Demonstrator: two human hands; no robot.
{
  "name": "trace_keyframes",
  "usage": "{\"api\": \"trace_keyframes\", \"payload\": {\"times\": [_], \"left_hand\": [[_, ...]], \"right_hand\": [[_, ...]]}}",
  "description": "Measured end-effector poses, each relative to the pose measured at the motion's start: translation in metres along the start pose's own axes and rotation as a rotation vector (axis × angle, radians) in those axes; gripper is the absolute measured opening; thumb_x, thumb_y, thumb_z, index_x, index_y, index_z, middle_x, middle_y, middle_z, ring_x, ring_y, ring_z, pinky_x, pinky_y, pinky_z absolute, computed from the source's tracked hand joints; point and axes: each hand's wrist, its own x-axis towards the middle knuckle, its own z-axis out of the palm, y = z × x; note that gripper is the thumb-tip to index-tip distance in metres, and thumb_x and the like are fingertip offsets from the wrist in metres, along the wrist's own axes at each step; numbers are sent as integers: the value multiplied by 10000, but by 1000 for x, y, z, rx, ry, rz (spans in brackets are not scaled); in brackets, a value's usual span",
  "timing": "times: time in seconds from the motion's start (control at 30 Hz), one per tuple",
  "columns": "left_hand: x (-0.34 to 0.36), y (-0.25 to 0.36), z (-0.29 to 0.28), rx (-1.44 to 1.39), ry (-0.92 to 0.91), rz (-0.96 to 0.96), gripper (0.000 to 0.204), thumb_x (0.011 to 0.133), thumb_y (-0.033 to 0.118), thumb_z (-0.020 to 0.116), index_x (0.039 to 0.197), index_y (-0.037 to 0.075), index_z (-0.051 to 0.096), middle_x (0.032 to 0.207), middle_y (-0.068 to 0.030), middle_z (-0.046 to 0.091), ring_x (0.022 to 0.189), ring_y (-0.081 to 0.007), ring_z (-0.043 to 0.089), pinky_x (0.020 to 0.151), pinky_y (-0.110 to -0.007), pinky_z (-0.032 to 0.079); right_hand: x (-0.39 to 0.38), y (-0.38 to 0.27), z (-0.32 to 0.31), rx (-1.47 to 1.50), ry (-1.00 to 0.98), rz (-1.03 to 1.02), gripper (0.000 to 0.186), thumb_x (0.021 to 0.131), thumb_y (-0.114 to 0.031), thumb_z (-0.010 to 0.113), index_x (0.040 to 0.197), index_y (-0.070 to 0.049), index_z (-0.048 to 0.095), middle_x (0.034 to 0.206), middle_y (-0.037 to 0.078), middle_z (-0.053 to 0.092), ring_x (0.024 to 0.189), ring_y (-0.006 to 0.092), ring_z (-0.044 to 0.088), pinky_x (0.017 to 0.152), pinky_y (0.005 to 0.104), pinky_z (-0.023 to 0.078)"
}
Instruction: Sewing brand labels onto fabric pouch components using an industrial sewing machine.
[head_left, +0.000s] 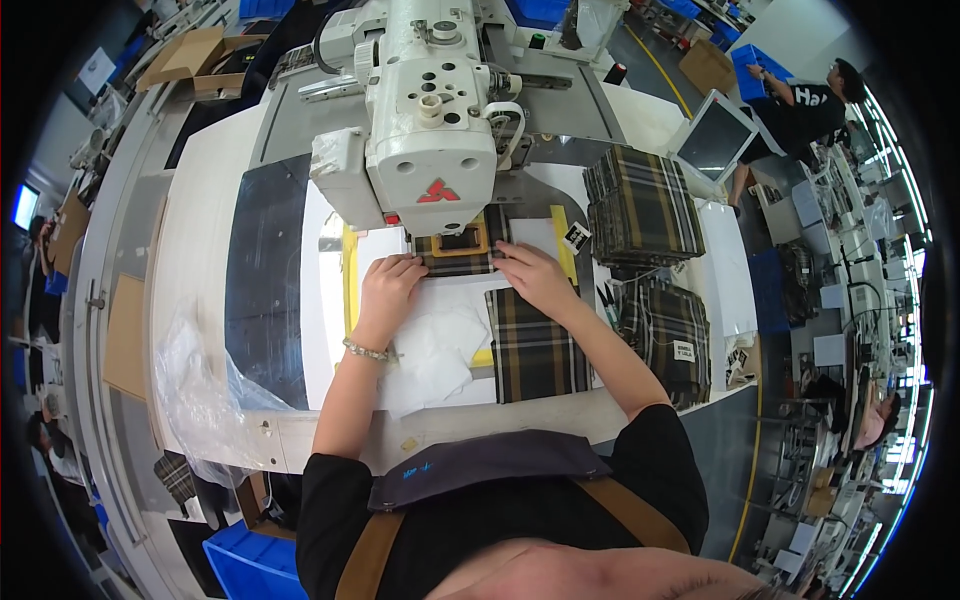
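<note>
A piece of dark plaid fabric point(456, 266) lies under the head of a white sewing machine point(432, 150). On it sits a small orange rectangular frame point(436, 245). My left hand point(392, 290) has its bunched fingertips on the fabric's left edge, while my right hand point(537, 277) pinches the right edge. Another plaid piece point(540, 350) lies flat below my right hand. White thin sheets point(432, 350) are spread between my forearms. The machine head hides the far part of the fabric.
Two stacks of plaid pieces, a far stack point(645, 205) and a near stack point(665, 340), stand at the right. Beyond them is a screen point(716, 135). Clear plastic point(205, 390) lies at the left. A co-worker point(810, 110) holds a blue bin at the far right.
</note>
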Motion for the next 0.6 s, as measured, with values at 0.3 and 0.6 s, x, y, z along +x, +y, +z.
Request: {"api": "trace_keyframes", "payload": {"times": [0.3, 0.6], "left_hand": [[-5, 3, -8, 20, -17, -14, 174, 720, -6, 659, 866, 68, 715, 983, -53, 719, 1012, -228, 640, 884, -371, 482], [-12, 6, -15, 20, -5, -69, 206, 712, -31, 639, 880, 64, 708, 1025, -56, 699, 1040, -239, 633, 896, -377, 469]], "right_hand": [[-1, 0, 1, -2, 0, -17, 277, 798, -21, 679, 1055, -120, 710, 1240, 63, 642, 1082, 327, 630, 985, 392, 517], [0, 0, 0, 21, -27, -3, 301, 801, -11, 671, 1079, -122, 704, 1269, 60, 628, 1116, 347, 616, 1004, 393, 508]]}}
